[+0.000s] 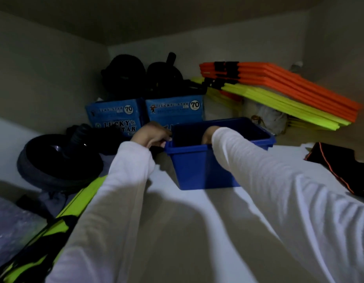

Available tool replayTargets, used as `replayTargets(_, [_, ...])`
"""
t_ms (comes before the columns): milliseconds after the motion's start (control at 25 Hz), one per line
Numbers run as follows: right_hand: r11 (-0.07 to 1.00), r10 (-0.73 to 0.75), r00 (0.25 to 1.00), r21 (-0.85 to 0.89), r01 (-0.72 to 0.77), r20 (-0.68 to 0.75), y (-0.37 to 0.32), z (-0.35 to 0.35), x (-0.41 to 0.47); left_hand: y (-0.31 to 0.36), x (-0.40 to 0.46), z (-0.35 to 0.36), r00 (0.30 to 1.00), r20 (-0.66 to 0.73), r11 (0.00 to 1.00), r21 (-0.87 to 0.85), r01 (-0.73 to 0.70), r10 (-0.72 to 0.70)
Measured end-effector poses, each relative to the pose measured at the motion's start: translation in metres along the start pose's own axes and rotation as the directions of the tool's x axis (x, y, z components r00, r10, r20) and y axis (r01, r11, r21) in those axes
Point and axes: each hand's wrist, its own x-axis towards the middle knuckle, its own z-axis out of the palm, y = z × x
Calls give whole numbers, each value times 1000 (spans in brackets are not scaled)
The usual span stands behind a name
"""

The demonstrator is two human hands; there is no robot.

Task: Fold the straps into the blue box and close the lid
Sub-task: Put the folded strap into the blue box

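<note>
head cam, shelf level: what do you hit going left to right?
Black round disc → left hand on the rim → blue box with right hand inside → black cloth with orange trim.

The box (203,166) is a deep, plain blue, its inside dark, and both sleeves (279,190) reaching to it are white. Behind it two lighter blue cartons (173,109) carry white lettering and a white disc printed with a black 70, with black gear (124,75) heaped on top. To the right lies a stack of orange boards (299,82) over yellow-green ones (279,101), banded in black, and nearer, a black cloth (340,166) edged with a thin orange line.
</note>
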Motion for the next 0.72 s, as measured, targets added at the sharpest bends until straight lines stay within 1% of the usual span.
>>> replayTargets(120, [1000, -9, 1000, 22, 9, -4, 2, 2, 2, 4, -3, 1, 1000, 6, 1000, 21, 19, -20])
replayTargets(280, [998, -12, 998, -60, 9, -54, 1, 8, 7, 5, -5, -1, 997, 55, 998, -30, 58, -56])
replayTargets(440, [988, -19, 998, -153, 9, -64, -1, 10, 10, 2, -6, -2, 997, 53, 996, -60, 58, -55])
replayTargets(560, [982, -17, 1000, -189, 14, -13, -7, 3, 2, 4, -5, 0, 999, 27, 999, 20, 34, -35])
replayTargets(640, [967, -16, 999, -253, 23, 30, -11, -7, -5, 6, -3, 4, 1000, -16, 994, 106, 18, -16])
replayTargets(720, [948, -16, 996, -317, 41, 83, -13, -12, -7, 6, 0, 7, 999, -39, 990, 141, 25, -20])
